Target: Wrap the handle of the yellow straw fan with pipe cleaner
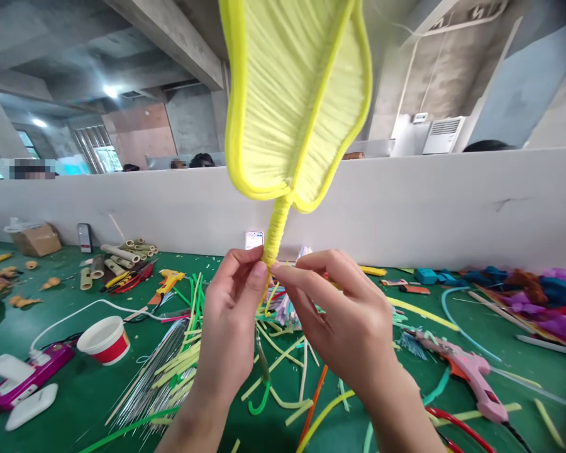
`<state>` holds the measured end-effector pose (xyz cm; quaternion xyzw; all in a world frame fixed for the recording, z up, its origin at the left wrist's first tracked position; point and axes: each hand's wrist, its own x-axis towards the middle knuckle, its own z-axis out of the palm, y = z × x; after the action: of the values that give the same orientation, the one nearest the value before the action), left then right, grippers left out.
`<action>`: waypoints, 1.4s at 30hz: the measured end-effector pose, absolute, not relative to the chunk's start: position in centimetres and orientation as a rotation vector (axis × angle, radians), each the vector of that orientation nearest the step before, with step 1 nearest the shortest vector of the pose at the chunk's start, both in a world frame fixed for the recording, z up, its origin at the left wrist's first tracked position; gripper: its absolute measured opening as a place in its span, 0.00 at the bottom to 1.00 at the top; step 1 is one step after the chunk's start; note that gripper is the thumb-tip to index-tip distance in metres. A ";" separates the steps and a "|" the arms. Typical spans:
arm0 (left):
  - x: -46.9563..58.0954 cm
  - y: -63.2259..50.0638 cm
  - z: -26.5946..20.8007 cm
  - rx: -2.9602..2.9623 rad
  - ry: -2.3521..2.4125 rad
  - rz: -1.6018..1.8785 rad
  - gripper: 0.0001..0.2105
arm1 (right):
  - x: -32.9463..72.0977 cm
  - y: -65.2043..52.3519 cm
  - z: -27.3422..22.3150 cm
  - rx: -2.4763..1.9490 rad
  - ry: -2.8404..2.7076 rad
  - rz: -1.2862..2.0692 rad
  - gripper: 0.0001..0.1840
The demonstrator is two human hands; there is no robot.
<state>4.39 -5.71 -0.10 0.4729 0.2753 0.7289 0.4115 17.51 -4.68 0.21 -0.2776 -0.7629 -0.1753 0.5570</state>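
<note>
Left hand (pixel 233 308) grip clamped on yellow stem (pixel 277 226). Right hand (pixel 349 308) at stem's lower end, can't tell if grip's clamped. Leaf (pixel 283 107) above stem.

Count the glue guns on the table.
2: a yellow glue gun left of the left hand, and a pink glue gun right of the right hand. Others may be hidden behind the hands.

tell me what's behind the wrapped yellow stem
The white partition, with a smartphone just left; whatever the wrapped yellow stem directly covers can't be seen, and the left hand hides the smartphone's bottom.
</note>
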 end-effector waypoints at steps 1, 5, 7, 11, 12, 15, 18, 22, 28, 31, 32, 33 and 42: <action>4.3 -5.7 -0.1 1.172 0.684 1.822 0.07 | 17.7 -4.7 0.3 -0.654 -1.807 -0.386 0.13; 4.2 -5.9 0.0 1.167 0.676 1.813 0.09 | 18.4 -5.1 0.8 -0.631 -1.842 -0.243 0.11; 4.3 -6.2 0.1 1.183 0.667 1.807 0.09 | 18.6 -5.4 1.0 -0.609 -1.835 -0.201 0.11; 4.4 -6.5 0.1 1.182 0.655 1.775 0.07 | 18.3 -5.7 1.1 -0.591 -1.809 -0.219 0.10; 4.4 -6.5 0.1 1.175 0.638 1.764 0.06 | 18.2 -5.8 1.1 -0.586 -1.814 -0.224 0.10; 4.4 -6.5 0.2 1.151 0.584 1.742 0.04 | 17.8 -5.8 0.9 -0.567 -1.823 -0.193 0.09; 4.5 -6.5 0.3 1.142 0.572 1.748 0.04 | 17.6 -6.0 0.9 -0.568 -1.793 -0.160 0.07; 4.7 -6.7 0.3 1.132 0.591 1.793 0.06 | 17.4 -6.4 1.1 -0.613 -1.763 -0.187 0.07; 5.1 -6.3 -0.4 1.279 0.634 1.804 0.08 | 17.3 -6.6 1.3 -0.720 -1.751 -0.263 0.07; 5.0 -5.9 -0.8 1.273 0.645 1.815 0.08 | 17.5 -6.2 1.2 -0.734 -1.759 -0.245 0.07; 5.0 -5.9 -0.8 1.255 0.650 1.814 0.08 | 17.7 -6.0 1.2 -0.731 -1.762 -0.207 0.06; 4.9 -5.8 -0.8 1.231 0.655 1.810 0.08 | 18.0 -5.7 1.2 -0.725 -1.764 -0.143 0.06; 4.6 -6.1 0.0 1.019 0.505 1.681 0.07 | 18.7 -4.2 1.4 -0.604 -1.605 0.708 0.06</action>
<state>4.58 -6.14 0.01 0.4266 0.2115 0.7036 0.5275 18.75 -4.18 1.40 -0.2607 -0.6922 0.3055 0.5997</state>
